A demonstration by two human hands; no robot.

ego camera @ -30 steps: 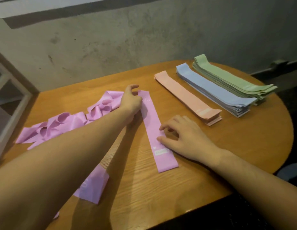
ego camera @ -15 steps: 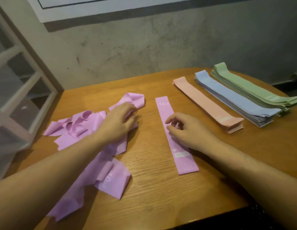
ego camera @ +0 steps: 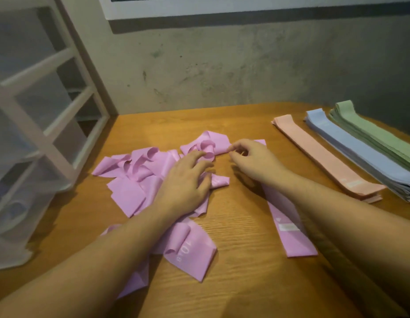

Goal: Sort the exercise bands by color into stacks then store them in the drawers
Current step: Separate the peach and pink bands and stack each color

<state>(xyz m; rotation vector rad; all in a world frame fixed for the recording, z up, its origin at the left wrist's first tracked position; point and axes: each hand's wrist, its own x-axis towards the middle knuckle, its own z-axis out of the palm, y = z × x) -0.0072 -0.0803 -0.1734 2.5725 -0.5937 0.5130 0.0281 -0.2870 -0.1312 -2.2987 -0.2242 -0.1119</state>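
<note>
Right hand (ego camera: 256, 161) now over lengthwise flat band (ego camera: 291, 228)

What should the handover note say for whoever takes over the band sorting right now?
Left hand: fingers spread, resting on the loose pink pile.
Right hand: fingers loosely curled by a looped pink band; whether it pinches it is unclear.
One flat pink band lies beside the pile, partly under the right forearm.
Done: peach stack, blue stack and green stack lie side by side at the right of the table.
Left: flatten and stack the pink bands, then store all stacks in the drawer unit.
</note>
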